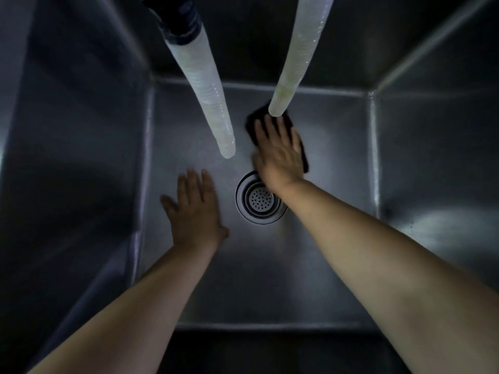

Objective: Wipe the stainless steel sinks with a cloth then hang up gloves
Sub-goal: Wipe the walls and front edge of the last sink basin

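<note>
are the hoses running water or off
Off, it seems: no stream shows below the left pale corrugated hose or the right pale hose, and the steel sink floor holds no pooled water.

Two pale ribbed hoses hang down into view from above. The left hose [201,85], capped at its top by a dark fitting [178,16], ends just beyond the left fingertips. The right hose [297,55] ends directly over the right fingertips. A round perforated drain strainer [258,199] lies between the two wrists, nearer the right one.
</note>
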### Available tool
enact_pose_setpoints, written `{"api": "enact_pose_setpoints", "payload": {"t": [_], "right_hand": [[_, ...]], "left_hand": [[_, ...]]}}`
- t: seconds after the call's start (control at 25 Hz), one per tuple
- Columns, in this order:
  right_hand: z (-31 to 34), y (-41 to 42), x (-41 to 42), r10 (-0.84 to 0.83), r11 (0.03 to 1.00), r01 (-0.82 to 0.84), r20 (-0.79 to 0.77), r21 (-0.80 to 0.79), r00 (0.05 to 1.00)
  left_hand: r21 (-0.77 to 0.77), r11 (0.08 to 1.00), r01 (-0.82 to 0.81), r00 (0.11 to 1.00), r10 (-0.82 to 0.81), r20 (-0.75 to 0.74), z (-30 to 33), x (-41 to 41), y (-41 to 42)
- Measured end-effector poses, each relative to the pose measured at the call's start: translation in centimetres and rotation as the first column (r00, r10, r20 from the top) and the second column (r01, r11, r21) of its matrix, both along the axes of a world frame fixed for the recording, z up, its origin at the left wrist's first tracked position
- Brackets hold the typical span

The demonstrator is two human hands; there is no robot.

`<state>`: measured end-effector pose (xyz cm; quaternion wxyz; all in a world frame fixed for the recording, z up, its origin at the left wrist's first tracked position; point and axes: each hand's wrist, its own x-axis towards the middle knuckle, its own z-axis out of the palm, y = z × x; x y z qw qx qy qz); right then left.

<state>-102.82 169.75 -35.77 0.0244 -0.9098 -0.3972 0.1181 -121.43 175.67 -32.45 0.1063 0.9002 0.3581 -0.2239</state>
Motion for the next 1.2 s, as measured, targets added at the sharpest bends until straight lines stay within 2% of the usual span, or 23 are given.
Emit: {"api": "enact_pose_setpoints", "payload": {"t": [0.08, 0.16, 0.24, 0.32, 0.44, 0.52, 0.64, 0.8, 0.92, 1.04, 1.12, 1.2], "right_hand": [[0.1, 3.0, -2.2, 0.208, 0.977, -0.209, -0.025, -0.03, 0.978], [0.2, 4.5, -3.9, 0.423, 0.906, -0.424, -0.082, 0.006, 0.903], [0.3, 5.1, -3.1, 0.525, 0.851, -0.524, -0.111, 0.038, 0.844], [0.4, 5.3, -0.6, 0.501, 0.864, -0.503, -0.078, -0.01, 0.862], [0.5, 3.4, 4.1, 0.304, 0.952, -0.305, -0.035, -0.023, 0.952], [0.3, 0.2, 7.6, 0.207, 0.978, -0.206, 0.006, -0.016, 0.978], [0.1, -5.8, 11.7, 0.028, 0.994, -0.02, 0.072, -0.103, 0.997], [0.2, -11.2, 8.7, -0.114, 0.984, 0.124, 0.088, -0.129, 0.99], [1.1, -13.5, 1.5, 0.005, 0.988, -0.009, -0.024, -0.154, 1.0], [2.7, -15.9, -6.1, 0.264, 0.938, -0.313, -0.274, -0.15, 0.925], [4.6, -17.5, -8.6, 0.343, 0.884, -0.444, -0.445, -0.145, 0.827], [7.0, -18.0, -8.2, 0.319, 0.901, -0.423, -0.511, -0.099, 0.798]], "left_hand": [[-0.019, 0.996, -0.084, 0.996, 0.083, -0.041, -0.1, -0.3, -0.3], [-0.048, 0.991, -0.124, 0.99, 0.12, -0.077, -0.2, -0.3, -0.5], [-0.07, 0.99, -0.118, 0.987, 0.11, -0.115, -0.2, 0.0, -0.5], [-0.065, 0.992, -0.109, 0.983, 0.099, -0.153, 0.0, 0.6, -0.5], [-0.035, 0.993, -0.115, 0.977, 0.107, -0.186, 0.1, 1.8, -0.6], [-0.03, 0.994, -0.109, 0.973, 0.1, -0.207, 0.1, 2.1, -0.6], [-0.047, 0.993, -0.113, 0.974, 0.101, -0.201, 0.2, 2.1, -0.5], [-0.046, 0.993, -0.112, 0.974, 0.1, -0.201, 0.7, 2.1, -0.7], [-0.047, 0.994, -0.098, 0.976, 0.087, -0.201, 1.7, 1.8, -0.9], [-0.033, 0.996, -0.087, 0.982, 0.08, -0.169, 2.9, 1.5, -1.9], [-0.026, 0.999, 0.033, 0.997, -0.035, -0.066, 3.5, 1.4, -3.5], [-0.093, 0.981, 0.169, 0.981, -0.158, 0.112, 3.6, 1.4, -5.4]]}}
